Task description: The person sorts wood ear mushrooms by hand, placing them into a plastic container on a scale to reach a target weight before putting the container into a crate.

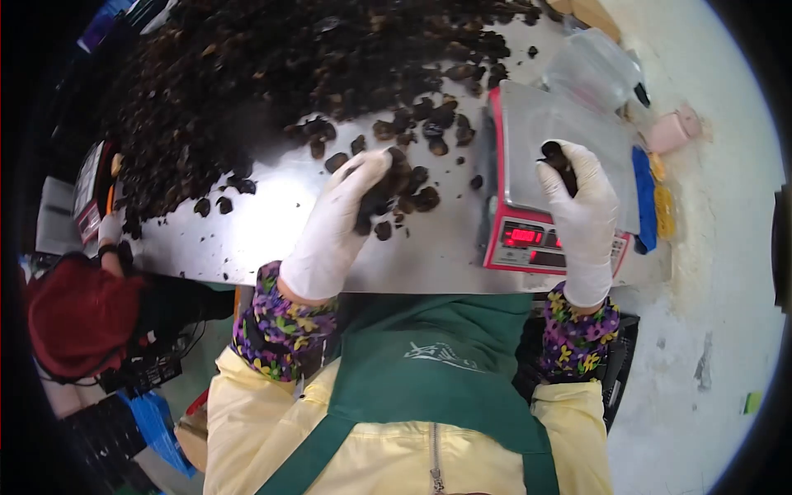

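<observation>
My left hand (337, 221), in a white glove, is closed round some dark brown pieces (384, 188) just above the metal table (396, 262). Several loose pieces lie beside its fingers. My right hand (582, 216), also gloved in white, pinches a dark piece (558, 163) between thumb and fingers over the tray of a red and silver scale (524, 144). The scale's red display shows below the tray, left of my right wrist. A big heap of dark pieces (272, 66) covers the back and left of the table.
Clear plastic containers (590, 66) stand behind the scale. Right of it lie a blue item (644, 198), a yellow bundle (663, 210) and a pink object (675, 129). At the far left a person in dark red (82, 313) reaches toward another scale (89, 190).
</observation>
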Demonstrator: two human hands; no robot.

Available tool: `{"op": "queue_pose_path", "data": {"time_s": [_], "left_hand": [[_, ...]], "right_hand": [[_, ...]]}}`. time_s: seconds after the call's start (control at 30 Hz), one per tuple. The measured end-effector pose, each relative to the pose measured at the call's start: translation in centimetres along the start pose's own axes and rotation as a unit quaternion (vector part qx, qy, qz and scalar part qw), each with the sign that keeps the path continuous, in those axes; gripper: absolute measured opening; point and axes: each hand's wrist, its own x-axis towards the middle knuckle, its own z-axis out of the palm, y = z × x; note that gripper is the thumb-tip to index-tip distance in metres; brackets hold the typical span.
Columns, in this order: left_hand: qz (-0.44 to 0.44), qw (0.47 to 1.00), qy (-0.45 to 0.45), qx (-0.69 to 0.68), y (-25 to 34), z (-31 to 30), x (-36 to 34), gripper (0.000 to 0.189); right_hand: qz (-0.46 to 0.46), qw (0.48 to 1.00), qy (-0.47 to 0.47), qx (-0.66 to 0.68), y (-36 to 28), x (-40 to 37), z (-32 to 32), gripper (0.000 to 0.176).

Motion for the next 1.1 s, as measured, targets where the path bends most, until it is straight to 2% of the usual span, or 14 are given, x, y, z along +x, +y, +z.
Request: {"op": "queue_pose_path", "data": {"time_s": [0.07, 0.13, 0.2, 0.27, 0.3, 0.4, 0.53, 0.6, 0.77, 0.87, 0.97, 1.0, 1.07, 1.1], "left_hand": [[0.028, 0.992, -0.083, 0.096, 0.1, 5.1, 0.6, 0.027], [0.153, 0.963, -0.139, 0.170, -0.7, 10.8, 1.2, 0.027], [0.179, 0.961, -0.187, 0.095, -3.3, 15.6, 3.4, 0.025], [0.338, 0.913, -0.165, 0.157, -8.1, 19.1, 7.4, 0.019], [0.424, 0.854, -0.094, 0.285, -8.3, 20.1, 7.1, 0.024], [0.344, 0.788, -0.168, 0.482, -8.4, 20.7, 6.1, 0.041], [0.502, 0.754, -0.169, 0.388, -8.4, 17.0, 4.5, 0.047], [0.483, 0.760, -0.156, 0.407, -7.0, 12.4, 3.6, 0.039], [0.436, 0.683, 0.048, 0.584, -6.1, -0.1, 5.7, 0.037], [0.352, 0.669, -0.036, 0.654, -6.2, -4.6, 7.4, 0.037], [0.383, 0.633, -0.037, 0.671, -7.0, -6.4, 6.9, 0.030], [0.383, 0.635, -0.039, 0.670, -6.8, -6.7, 6.3, 0.030], [0.385, 0.747, -0.017, 0.542, -6.4, -7.2, 4.6, 0.020], [0.302, 0.860, 0.023, 0.412, -6.2, -7.0, 3.3, 0.014]], "right_hand": [[0.022, 0.998, 0.001, -0.053, 3.0, 0.6, -2.1, 0.028], [0.011, 0.994, -0.011, -0.111, 5.2, 1.0, -3.5, 0.031], [0.026, 0.991, -0.039, -0.127, 5.9, 1.1, -4.6, 0.034], [0.080, 0.989, -0.058, -0.108, 7.2, 0.5, -5.4, 0.046], [0.066, 0.990, -0.054, -0.114, 7.7, 0.0, -5.8, 0.047], [0.039, 0.991, -0.031, -0.124, 9.1, -1.5, -7.0, 0.045], [0.009, 0.992, 0.067, -0.106, 7.3, -4.1, -7.3, 0.042], [-0.049, 0.985, 0.111, -0.123, 6.0, -5.9, -6.5, 0.040], [-0.127, 0.992, 0.012, 0.019, 1.0, -11.3, 0.0, 0.031], [-0.125, 0.984, -0.062, 0.108, -0.1, -12.6, 5.3, 0.030], [-0.124, 0.981, -0.082, 0.126, -0.5, -12.8, 8.9, 0.031], [-0.122, 0.981, -0.083, 0.123, -0.7, -12.5, 9.4, 0.031], [-0.102, 0.988, -0.076, 0.093, -0.9, -11.9, 10.2, 0.032], [-0.088, 0.989, -0.085, 0.082, -0.8, -11.4, 10.4, 0.031]]}}
